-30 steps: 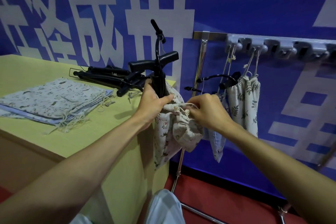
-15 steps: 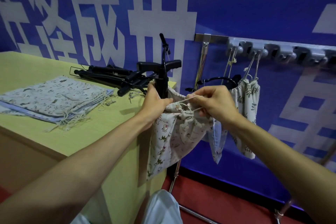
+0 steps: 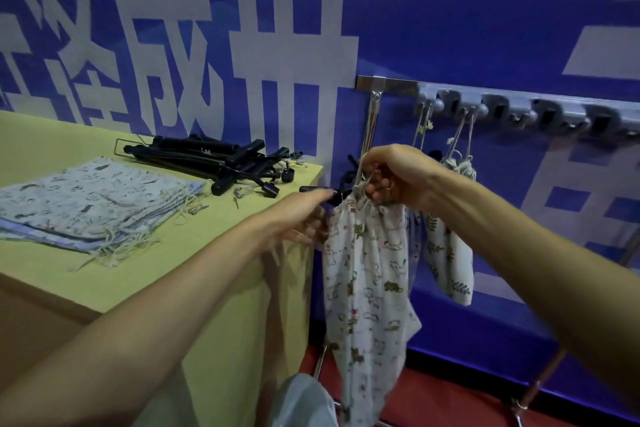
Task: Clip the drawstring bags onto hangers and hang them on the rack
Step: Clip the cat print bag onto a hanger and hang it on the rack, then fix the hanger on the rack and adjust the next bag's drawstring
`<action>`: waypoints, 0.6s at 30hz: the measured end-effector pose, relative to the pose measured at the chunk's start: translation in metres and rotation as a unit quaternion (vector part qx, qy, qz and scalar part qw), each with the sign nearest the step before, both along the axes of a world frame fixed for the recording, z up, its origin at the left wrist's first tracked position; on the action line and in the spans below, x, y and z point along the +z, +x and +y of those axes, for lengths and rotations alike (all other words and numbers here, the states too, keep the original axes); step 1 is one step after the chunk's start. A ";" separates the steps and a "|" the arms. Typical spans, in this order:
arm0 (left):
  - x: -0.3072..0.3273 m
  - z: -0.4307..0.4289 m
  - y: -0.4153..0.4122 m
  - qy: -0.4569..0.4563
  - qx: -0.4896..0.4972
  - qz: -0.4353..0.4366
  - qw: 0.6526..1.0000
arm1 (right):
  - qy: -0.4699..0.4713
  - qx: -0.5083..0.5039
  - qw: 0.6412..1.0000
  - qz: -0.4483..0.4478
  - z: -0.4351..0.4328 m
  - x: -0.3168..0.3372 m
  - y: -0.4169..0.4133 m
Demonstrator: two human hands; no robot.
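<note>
A cream drawstring bag [image 3: 367, 270] with small animal prints hangs full length beside the table's right end. My right hand [image 3: 398, 177] pinches its drawstring at the gathered top, just left of the rack's hung bags. My left hand [image 3: 298, 218], blurred, grips the end of a black clip hanger [image 3: 320, 191] at the bag's upper left. The hanger's far part is hidden behind my right hand. A leaf-print bag [image 3: 446, 253] and a blue bag [image 3: 415, 236] hang by strings from the rack's grey hook strip [image 3: 519, 111].
The yellow table [image 3: 225, 270] holds a flat stack of printed bags [image 3: 86, 204] at the left and a pile of black hangers [image 3: 214, 159] at the back. The rack's metal bar [image 3: 391, 83] and upright stand against a blue wall banner. The floor below is red.
The hanger has tipped from upright to low and level. The bag has moved right toward the rack and now hangs unfolded. My right hand has risen with the drawstring.
</note>
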State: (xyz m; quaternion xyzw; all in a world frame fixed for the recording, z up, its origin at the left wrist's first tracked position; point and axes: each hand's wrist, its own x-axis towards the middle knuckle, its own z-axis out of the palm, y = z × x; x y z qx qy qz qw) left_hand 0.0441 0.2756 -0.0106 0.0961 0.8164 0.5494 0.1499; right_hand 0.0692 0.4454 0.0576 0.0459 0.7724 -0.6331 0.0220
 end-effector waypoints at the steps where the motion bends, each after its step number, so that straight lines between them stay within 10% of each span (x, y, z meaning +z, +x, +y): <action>1: 0.001 -0.001 0.002 -0.069 0.038 0.090 0.993 | -0.001 -0.002 1.000 0.002 0.002 0.001 0.000; 4: 0.017 0.005 0.012 -0.052 0.080 0.325 0.941 | 0.002 0.009 1.000 0.002 0.010 0.006 0.003; 10: 0.008 0.075 0.011 0.049 -0.059 0.215 0.974 | 0.059 0.024 0.997 0.036 0.026 0.018 0.014; 18: -0.005 0.106 0.011 -0.151 -0.029 0.363 0.919 | 0.112 -0.072 0.986 0.104 0.057 0.031 0.022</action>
